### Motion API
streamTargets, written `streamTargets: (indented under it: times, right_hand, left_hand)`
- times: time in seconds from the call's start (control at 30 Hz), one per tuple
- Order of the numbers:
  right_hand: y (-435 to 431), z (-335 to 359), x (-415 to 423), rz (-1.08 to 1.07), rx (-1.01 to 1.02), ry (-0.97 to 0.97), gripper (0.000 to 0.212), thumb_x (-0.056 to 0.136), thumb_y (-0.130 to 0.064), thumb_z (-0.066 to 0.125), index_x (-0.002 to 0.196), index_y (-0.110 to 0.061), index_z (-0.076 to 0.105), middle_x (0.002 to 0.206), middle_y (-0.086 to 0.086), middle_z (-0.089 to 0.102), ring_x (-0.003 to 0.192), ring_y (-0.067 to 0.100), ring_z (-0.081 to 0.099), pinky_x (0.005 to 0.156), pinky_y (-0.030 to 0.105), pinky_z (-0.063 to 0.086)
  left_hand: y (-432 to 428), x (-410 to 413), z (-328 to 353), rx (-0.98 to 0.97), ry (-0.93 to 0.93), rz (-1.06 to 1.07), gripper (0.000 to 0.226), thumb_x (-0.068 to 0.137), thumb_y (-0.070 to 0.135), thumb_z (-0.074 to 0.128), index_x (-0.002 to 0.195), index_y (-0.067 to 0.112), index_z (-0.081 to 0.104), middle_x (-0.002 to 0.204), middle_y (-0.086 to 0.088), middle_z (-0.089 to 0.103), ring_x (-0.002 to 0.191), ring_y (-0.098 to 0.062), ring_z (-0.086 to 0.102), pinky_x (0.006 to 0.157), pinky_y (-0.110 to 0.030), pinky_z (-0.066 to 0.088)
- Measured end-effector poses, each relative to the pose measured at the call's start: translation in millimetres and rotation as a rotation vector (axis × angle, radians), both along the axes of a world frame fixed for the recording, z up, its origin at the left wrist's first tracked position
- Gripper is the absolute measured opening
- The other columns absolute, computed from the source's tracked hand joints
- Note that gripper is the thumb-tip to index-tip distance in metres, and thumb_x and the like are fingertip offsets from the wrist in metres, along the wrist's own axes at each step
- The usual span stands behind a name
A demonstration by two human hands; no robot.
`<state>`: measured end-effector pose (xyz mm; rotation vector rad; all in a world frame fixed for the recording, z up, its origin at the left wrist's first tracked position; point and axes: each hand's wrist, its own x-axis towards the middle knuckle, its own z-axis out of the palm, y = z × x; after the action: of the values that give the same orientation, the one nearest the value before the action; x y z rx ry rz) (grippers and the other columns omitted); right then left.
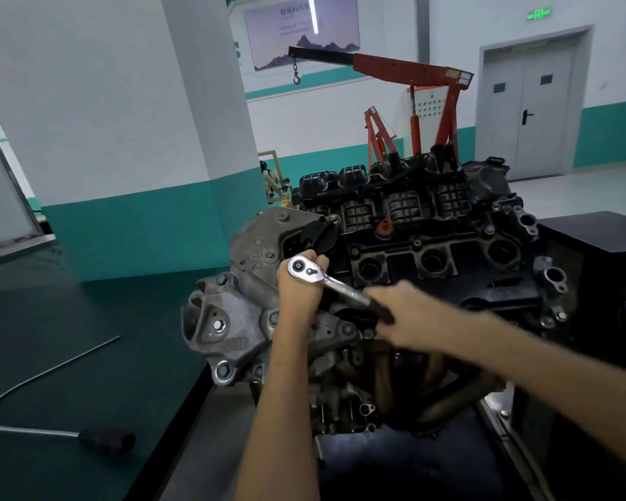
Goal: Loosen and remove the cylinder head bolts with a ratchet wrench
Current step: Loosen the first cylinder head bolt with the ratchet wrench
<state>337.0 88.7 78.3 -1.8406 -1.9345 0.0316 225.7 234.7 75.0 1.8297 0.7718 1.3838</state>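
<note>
While the chrome steel ratchet wrench (326, 280) sits at the black engine head's (430, 247) near-left corner, the left hand (299, 289) cups its round head and the right hand (409, 312) grips the black handle end — stiff, smooth metal, probably best levered from there. The bolt is hidden; the wall poster's (300, 30) writing is too blurred to read.

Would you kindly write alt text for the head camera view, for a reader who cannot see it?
A person's two hands hold a ratchet wrench on top of a car engine: the left hand cups its head, the right hand grips the black handle. A bent metal rod lies on the green bench at left; a red engine hoist stands behind.
</note>
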Motion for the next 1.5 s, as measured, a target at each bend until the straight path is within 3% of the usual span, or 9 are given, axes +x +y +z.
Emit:
streamTargets:
  times: [0.1, 0.2, 0.3, 0.43, 0.57, 0.7, 0.93, 1.3, 1.5]
  right_hand:
    - [9, 51, 34, -0.049, -0.006, -0.396, 0.016, 0.084, -0.017, 0.058, 0.097, -0.025, 0.053, 0.065, -0.011, 0.043, 0.052, 0.005, 0.044, 0.054, 0.025, 0.038]
    - [13, 52, 29, -0.087, 0.05, -0.43, 0.019, 0.085, -0.02, 0.057, 0.102, -0.027, 0.051, 0.068, -0.011, 0.039, 0.065, 0.017, 0.051, 0.059, 0.028, 0.039]
    - [1, 0, 1, -0.141, 0.1, -0.152, 0.02, 0.08, -0.02, 0.059, 0.084, -0.029, 0.041, 0.068, -0.004, 0.044, 0.07, 0.028, 0.059, 0.058, 0.029, 0.039]
    - [-2, -54, -56, -0.047, 0.174, 0.464, 0.02, 0.078, -0.007, 0.06, 0.08, -0.02, 0.044, 0.06, -0.002, 0.051, 0.048, 0.005, 0.052, 0.044, 0.015, 0.037]
    - [7, -66, -90, -0.01, 0.17, 0.688, 0.022, 0.079, -0.002, 0.057, 0.087, -0.021, 0.049, 0.062, -0.004, 0.055, 0.051, 0.0, 0.055, 0.045, 0.005, 0.034]
    - [2, -40, -38, 0.004, 0.092, 0.277, 0.016, 0.076, -0.005, 0.059, 0.085, -0.016, 0.052, 0.076, 0.008, 0.061, 0.067, 0.024, 0.058, 0.056, 0.021, 0.041]
    - [17, 66, 42, -0.009, 0.031, -0.474, 0.013, 0.083, -0.018, 0.059, 0.09, -0.024, 0.05, 0.068, -0.011, 0.043, 0.059, 0.015, 0.049, 0.055, 0.029, 0.042]
    - [6, -73, -94, -0.002, 0.211, 0.696, 0.02, 0.081, -0.005, 0.058, 0.09, -0.02, 0.047, 0.062, -0.002, 0.055, 0.049, 0.005, 0.053, 0.045, 0.012, 0.037]
    - [-6, -26, -19, 0.068, 0.065, 0.234, 0.02, 0.078, -0.005, 0.062, 0.083, -0.018, 0.048, 0.06, -0.007, 0.049, 0.049, 0.001, 0.048, 0.049, 0.015, 0.034]
  left_hand:
    - [0, -2, 2, 0.041, 0.063, -0.022, 0.047, 0.087, -0.005, 0.055, 0.052, 0.016, 0.032, 0.052, 0.003, 0.032, 0.052, -0.007, 0.028, 0.052, -0.025, 0.024]
    - [0, -1, 3, 0.009, 0.006, 0.012, 0.041, 0.087, -0.005, 0.052, 0.055, 0.011, 0.031, 0.058, -0.007, 0.026, 0.059, -0.015, 0.025, 0.054, -0.027, 0.021]
    - [-2, 3, 3, -0.04, -0.046, 0.071, 0.045, 0.084, -0.004, 0.051, 0.054, 0.016, 0.024, 0.057, -0.004, 0.02, 0.055, -0.012, 0.018, 0.049, -0.025, 0.017]
    - [-4, 7, 3, 0.0, 0.001, 0.148, 0.047, 0.083, -0.002, 0.053, 0.05, 0.016, 0.023, 0.054, -0.002, 0.021, 0.06, -0.019, 0.02, 0.05, -0.029, 0.02]
    - [-6, 4, 0, 0.064, -0.022, 0.137, 0.045, 0.085, -0.003, 0.053, 0.056, 0.014, 0.024, 0.057, 0.002, 0.018, 0.051, -0.007, 0.016, 0.044, -0.018, 0.019]
    - [0, 3, -2, -0.01, -0.02, 0.044, 0.047, 0.082, -0.006, 0.052, 0.056, 0.017, 0.02, 0.054, 0.002, 0.016, 0.047, -0.007, 0.014, 0.045, -0.019, 0.015]
    - [3, -1, 2, 0.09, 0.096, 0.04, 0.043, 0.088, -0.004, 0.052, 0.054, 0.018, 0.037, 0.053, 0.003, 0.038, 0.052, -0.008, 0.033, 0.055, -0.027, 0.028]
    - [-7, 4, 2, 0.07, -0.016, 0.133, 0.051, 0.083, -0.003, 0.055, 0.053, 0.019, 0.02, 0.053, 0.005, 0.017, 0.047, -0.009, 0.017, 0.043, -0.018, 0.02]
    - [3, 0, 0, 0.038, 0.032, 0.026, 0.052, 0.084, 0.0, 0.057, 0.052, 0.02, 0.02, 0.049, 0.008, 0.019, 0.047, -0.009, 0.017, 0.047, -0.023, 0.018]
